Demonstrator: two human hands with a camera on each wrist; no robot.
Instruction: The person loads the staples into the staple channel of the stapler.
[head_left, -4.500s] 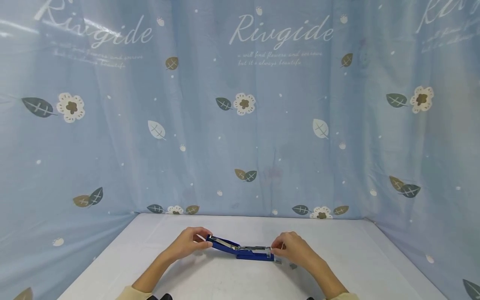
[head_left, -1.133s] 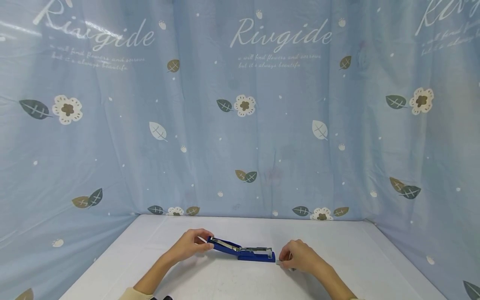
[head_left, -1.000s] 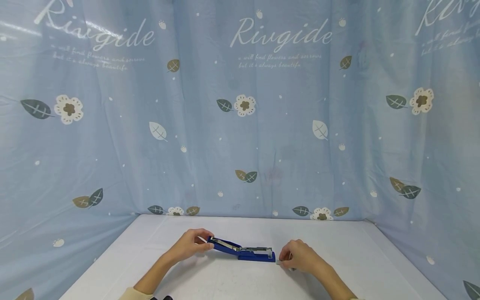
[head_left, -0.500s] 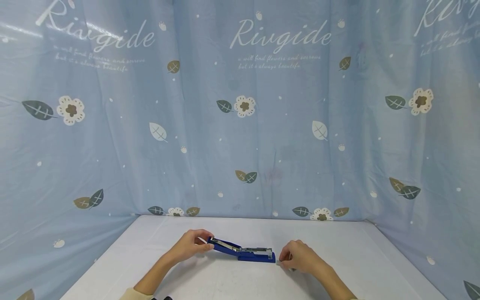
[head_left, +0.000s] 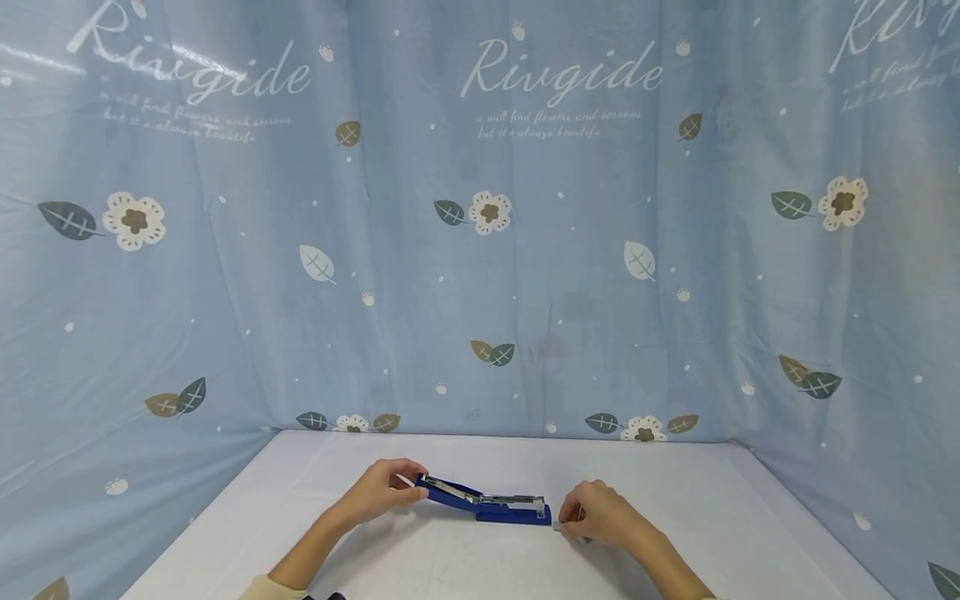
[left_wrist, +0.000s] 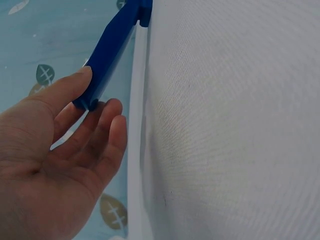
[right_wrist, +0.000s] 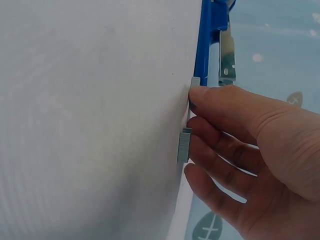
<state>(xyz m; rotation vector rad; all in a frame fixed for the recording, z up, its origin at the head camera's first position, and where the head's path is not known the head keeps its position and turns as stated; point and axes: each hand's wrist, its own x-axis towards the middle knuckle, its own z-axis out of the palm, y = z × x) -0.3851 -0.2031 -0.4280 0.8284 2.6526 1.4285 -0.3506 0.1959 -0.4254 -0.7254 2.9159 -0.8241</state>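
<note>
A blue stapler (head_left: 513,517) lies on the table, its top cover folded back to the left and the metal magazine (head_left: 510,500) exposed. My left hand (head_left: 381,493) pinches the raised end of the cover; in the left wrist view the thumb lies on the blue cover (left_wrist: 111,47) with fingertips beneath its end. Just off the right end of the stapler base, my right hand (head_left: 598,512) pinches a small grey strip of staples (right_wrist: 195,81) between thumb and fingers. A second staple strip (right_wrist: 184,146) lies by the lower fingers of that hand.
The white table (head_left: 450,567) runs back to a blue curtain (head_left: 562,292) printed with leaves and flowers, which also closes off both sides. A dark object (head_left: 335,596) shows at the bottom edge near the left sleeve.
Since the oldest frame, my right hand has moved from the magazine's end down and right to the staple strip on the table. Over the last second both hands have stayed still.
</note>
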